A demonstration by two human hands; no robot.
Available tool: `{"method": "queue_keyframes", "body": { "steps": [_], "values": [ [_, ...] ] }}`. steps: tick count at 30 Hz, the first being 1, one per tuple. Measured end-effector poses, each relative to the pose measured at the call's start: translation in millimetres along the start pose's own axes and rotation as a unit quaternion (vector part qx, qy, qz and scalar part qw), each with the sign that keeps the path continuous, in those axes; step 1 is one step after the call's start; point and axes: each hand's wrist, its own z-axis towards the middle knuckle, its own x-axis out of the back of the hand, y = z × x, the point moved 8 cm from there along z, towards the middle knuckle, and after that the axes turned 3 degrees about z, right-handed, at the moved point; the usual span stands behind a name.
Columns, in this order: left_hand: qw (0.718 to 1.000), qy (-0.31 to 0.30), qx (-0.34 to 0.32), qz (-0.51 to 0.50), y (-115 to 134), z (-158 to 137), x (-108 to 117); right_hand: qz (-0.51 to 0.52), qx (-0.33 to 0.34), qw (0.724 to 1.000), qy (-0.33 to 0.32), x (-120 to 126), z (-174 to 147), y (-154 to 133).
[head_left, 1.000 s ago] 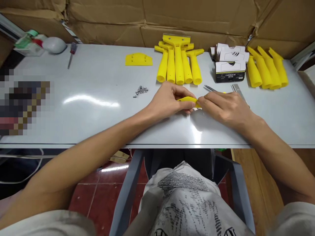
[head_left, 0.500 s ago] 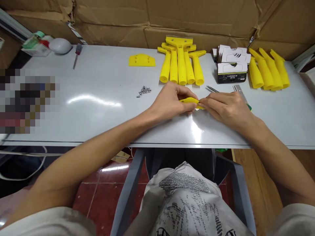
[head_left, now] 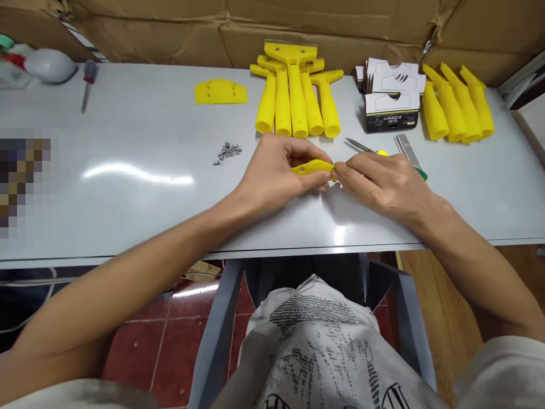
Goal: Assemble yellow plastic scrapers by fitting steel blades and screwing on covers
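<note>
My left hand grips a small yellow plastic plate between thumb and fingers, just above the table. A screw head shows in the plate's left part. At the plate's right end, my right hand has its fingertips pinched together around a tiny shiny piece that looks like a screw; the fingers mostly hide it. Several loose screws lie in a small heap left of my left hand. Behind my right hand lies a screwdriver, its handle partly covered.
Several yellow scrapers stand at the back; more yellow handles are at the right. Between them are black-and-white cards. A yellow plate, another screwdriver and a metal blade tool also lie on the table.
The view has shifted, so the table items appear further left. The plate has tilted slightly in my left hand, and a screw head now shows on it. My right fingertips stay at its right end.
</note>
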Motion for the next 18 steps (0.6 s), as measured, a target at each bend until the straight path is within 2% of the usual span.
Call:
{"method": "queue_keyframes", "body": {
  "steps": [3, 7, 9, 12, 14, 16, 17, 18],
  "values": [
    [1.0, -0.01, 0.013, 0.003, -1, 1, 0, 0.03, -0.01, 0.999, 0.01, 0, -4, 3],
    [1.0, -0.011, 0.001, 0.011, -2, 2, 2, 0.133, -0.092, 0.985, 0.064, 4, -5, 18],
    [1.0, -0.003, -0.019, -0.003, -2, 1, 1, 0.237, -0.145, 0.957, 0.08, 2, -3, 27],
    [0.999, -0.01, -0.041, -0.016, 0, 0, -5, 0.395, -0.21, 0.891, 0.08, -6, -1, 35],
    [0.998, -0.017, -0.061, 0.019, 1, 7, 1, 0.461, -0.245, 0.848, 0.092, -9, -2, 38],
    [0.99, 0.016, -0.096, 0.101, 3, 24, 34, 0.499, -0.277, 0.812, 0.12, -9, -5, 42],
    [0.979, 0.059, -0.115, 0.159, 3, 34, 64, 0.509, -0.293, 0.798, 0.135, -8, -7, 44],
    [0.956, 0.119, -0.135, 0.232, 4, 44, 102, 0.515, -0.307, 0.786, 0.148, -8, -9, 47]
  ]
}}
